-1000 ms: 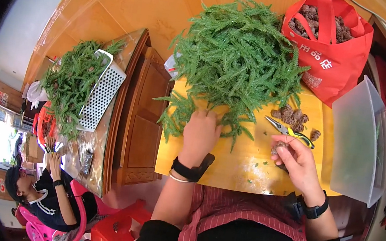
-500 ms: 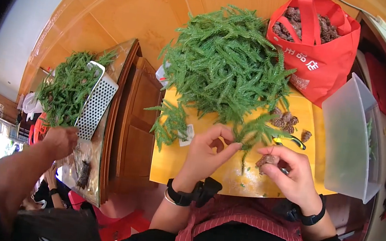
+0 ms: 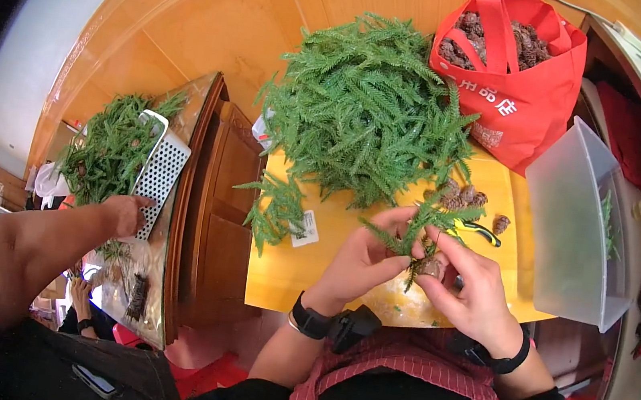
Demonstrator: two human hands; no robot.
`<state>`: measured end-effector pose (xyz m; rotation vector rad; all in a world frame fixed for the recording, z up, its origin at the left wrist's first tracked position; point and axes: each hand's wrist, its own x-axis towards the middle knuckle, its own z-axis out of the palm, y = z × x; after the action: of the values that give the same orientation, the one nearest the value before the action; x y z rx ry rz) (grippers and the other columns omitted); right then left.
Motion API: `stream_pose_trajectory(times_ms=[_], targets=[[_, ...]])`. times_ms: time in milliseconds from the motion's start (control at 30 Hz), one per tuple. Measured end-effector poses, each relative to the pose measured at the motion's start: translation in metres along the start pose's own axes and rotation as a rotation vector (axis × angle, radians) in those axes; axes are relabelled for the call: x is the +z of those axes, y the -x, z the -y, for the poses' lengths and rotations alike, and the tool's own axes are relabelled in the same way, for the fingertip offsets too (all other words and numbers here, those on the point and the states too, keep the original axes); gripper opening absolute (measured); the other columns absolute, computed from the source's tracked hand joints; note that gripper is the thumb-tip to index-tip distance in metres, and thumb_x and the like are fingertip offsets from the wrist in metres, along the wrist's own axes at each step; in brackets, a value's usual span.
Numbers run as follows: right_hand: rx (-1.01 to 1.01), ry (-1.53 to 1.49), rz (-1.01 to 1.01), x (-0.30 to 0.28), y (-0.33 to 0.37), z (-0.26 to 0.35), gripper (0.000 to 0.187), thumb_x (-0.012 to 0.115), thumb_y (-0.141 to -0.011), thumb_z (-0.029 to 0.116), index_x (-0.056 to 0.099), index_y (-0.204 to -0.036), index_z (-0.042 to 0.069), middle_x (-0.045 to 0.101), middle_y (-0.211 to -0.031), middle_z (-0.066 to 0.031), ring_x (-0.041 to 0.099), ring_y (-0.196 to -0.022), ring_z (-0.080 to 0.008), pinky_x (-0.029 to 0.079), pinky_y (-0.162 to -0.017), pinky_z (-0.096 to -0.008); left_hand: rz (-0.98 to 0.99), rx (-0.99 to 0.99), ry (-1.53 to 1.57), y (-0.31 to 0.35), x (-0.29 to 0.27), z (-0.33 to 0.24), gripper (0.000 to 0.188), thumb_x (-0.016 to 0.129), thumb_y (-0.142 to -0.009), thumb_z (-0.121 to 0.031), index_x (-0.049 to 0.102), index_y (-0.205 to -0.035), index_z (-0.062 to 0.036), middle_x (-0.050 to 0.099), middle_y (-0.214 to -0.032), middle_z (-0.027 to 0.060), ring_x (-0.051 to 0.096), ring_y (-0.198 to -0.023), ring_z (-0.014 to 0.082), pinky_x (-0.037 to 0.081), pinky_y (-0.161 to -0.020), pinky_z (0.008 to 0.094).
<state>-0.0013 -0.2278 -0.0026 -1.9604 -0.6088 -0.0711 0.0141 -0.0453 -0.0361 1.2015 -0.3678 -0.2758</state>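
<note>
My left hand (image 3: 365, 258) pinches a green artificial pine sprig (image 3: 421, 223) just above the yellow table. My right hand (image 3: 479, 284) holds a brown pine cone (image 3: 433, 266) between thumb and fingers, close against the sprig's lower end. The fingertips of both hands nearly meet there and hide where sprig and cone join. Beyond them, yellow-and-black pliers (image 3: 481, 232) lie beside several loose pine cones (image 3: 463, 196). A big heap of green sprigs (image 3: 369, 109) covers the far part of the table.
A red bag (image 3: 538, 115) full of pine cones stands at the far right, beside a translucent plastic bin (image 3: 574, 241). Left are a small sprig (image 3: 277, 209) and a white tag (image 3: 306, 229). A co-worker's hand (image 3: 128, 217) is at a white perforated basket (image 3: 168, 172).
My hands have come together, bringing the sprig against the pine cone. The co-worker's arm at left has shifted to the right and up along the basket.
</note>
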Motion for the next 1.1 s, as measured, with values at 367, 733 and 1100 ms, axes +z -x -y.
stream_pose_trajectory(times_ms=[367,733,1100], targets=[[-0.088,0.011,0.01,0.003,0.004,-0.005,0.059,0.063,-0.067,0.002,0.047,-0.124,-0.002,0.058,-0.076,-0.0107,0.056,-0.06,-0.0165,0.046,-0.057,-0.0262,-0.094,-0.038,0.298,-0.003,-0.004,0.01,0.03,0.058,-0.085,-0.014,0.044,-0.11,-0.0063,0.055,-0.098,0.0063,0.054,-0.088,0.0164,0.043,-0.08,0.03],[-0.141,0.032,-0.028,0.005,0.007,-0.004,0.055,0.061,-0.067,0.0,0.048,-0.12,-0.005,0.06,-0.078,-0.0105,0.057,-0.06,-0.0176,0.047,-0.058,-0.026,-0.073,0.055,0.034,-0.002,0.001,-0.011,0.03,0.059,-0.08,0.003,0.049,-0.108,-0.005,0.051,-0.096,0.0018,0.053,-0.09,0.0108,0.043,-0.08,0.0257],[-0.13,0.096,0.024,-0.003,0.009,-0.001,0.052,0.059,-0.067,-0.001,0.05,-0.118,-0.003,0.062,-0.079,-0.0112,0.061,-0.066,-0.0177,0.048,-0.058,-0.0259,0.025,0.321,-0.22,-0.001,-0.005,-0.007,0.022,0.052,-0.08,0.011,0.056,-0.097,-0.003,0.051,-0.098,0.0054,0.053,-0.094,0.0134,0.043,-0.084,0.0262]])
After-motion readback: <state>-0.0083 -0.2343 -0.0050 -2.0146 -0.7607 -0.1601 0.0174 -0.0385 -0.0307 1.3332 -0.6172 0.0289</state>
